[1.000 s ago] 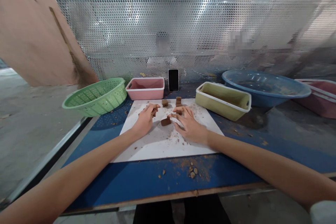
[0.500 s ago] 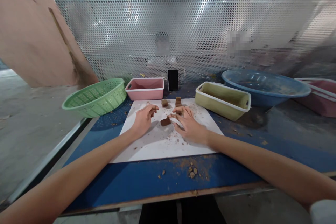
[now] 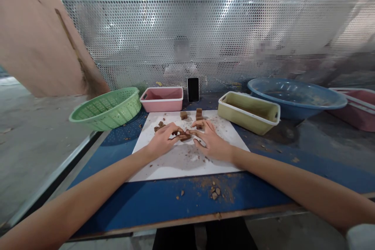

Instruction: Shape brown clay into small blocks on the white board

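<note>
A flat brown clay block [image 3: 185, 137] lies on the white board [image 3: 172, 170] between my hands. My left hand [image 3: 162, 140] bends its fingers and thumb round the block's left end, and the fingertips partly hide it. From the other side my right hand [image 3: 211, 141] reaches in with fingers spread, its index fingertip at the block's upper right edge and its thumb apart from it. Small brown lumps [image 3: 159, 125] lie beyond my left hand. Further back are a single brown block [image 3: 183, 115] and a few blocks [image 3: 199, 113] in a row, partly covered by my right fingers.
Behind the board stand a pink basket [image 3: 161, 104], a phone [image 3: 193, 90] and a yellow-green basket [image 3: 246, 115]. A green colander [image 3: 108, 111] is at left, a blue basin [image 3: 295, 103] at right. Crumbs [image 3: 215, 193] litter the blue tabletop [image 3: 140, 203]. A perforated metal panel [image 3: 131, 39] rises behind.
My left hand has moved right and slightly down to the clay block, uncovering the small lumps beyond it. My right hand stays nearly in place.
</note>
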`<state>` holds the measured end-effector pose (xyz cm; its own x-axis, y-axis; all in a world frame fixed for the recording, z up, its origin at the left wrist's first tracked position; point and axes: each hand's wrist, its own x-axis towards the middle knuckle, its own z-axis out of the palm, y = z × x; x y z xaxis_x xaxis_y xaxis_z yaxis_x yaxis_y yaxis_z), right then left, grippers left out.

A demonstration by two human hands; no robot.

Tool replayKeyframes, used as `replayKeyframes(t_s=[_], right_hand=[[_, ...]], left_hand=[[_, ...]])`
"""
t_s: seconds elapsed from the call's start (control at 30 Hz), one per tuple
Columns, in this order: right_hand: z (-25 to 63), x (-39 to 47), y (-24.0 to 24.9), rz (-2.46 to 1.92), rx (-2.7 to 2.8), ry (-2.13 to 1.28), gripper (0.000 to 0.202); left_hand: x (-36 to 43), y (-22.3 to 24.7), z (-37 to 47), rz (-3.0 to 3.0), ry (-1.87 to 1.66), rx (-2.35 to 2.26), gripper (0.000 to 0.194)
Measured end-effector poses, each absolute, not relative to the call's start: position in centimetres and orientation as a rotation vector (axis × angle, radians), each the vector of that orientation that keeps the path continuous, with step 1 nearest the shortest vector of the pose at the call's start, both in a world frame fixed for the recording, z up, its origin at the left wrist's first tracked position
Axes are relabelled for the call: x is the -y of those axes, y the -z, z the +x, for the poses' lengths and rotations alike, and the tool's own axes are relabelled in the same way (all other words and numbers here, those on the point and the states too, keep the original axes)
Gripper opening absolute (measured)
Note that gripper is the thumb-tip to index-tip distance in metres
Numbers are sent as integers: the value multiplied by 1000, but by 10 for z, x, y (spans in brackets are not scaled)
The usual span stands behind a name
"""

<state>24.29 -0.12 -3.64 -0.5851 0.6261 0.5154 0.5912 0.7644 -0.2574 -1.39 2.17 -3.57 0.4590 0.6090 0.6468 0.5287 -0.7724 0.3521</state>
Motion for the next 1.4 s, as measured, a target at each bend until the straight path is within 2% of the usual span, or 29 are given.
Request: replayKeyframes(t_s=[0.13,0.23,0.3,0.4,0.63,0.77,0.87,1.0,1.27,1.4], right_hand=[[244,0,36,-877,2384,-108,31],[243,2,34,-884,2352,-208,29],[240,5,32,-918,2301,-335,33],[234,11,31,-972,2259,-467,42],[229,16,37,-836,2224,-376,33],[233,19,31,-798,2205,-423,24],[237,19,28,-824,2186,-501,29],[241,15,32,-946,2145,-544,36],[241,12,36,-950,2254,-450,43],[240,16,25,-933,2272,-473,42]], left_hand=[[-25,37,-13,2773,-1330,-773,15],[-24,37,-12,2866,-1398,-780,24],[-20,35,-10,2934,-1448,-735,29],[-10,30,-3,3051,-1457,-549,27],[2,23,7,3112,-1270,-583,21],[5,21,7,2992,-1277,-684,17],[8,17,7,2969,-1206,-594,14],[10,13,6,2952,-1151,-522,21],[1,21,-3,2873,-1236,-562,35],[-1,21,-2,2783,-1301,-603,32]])
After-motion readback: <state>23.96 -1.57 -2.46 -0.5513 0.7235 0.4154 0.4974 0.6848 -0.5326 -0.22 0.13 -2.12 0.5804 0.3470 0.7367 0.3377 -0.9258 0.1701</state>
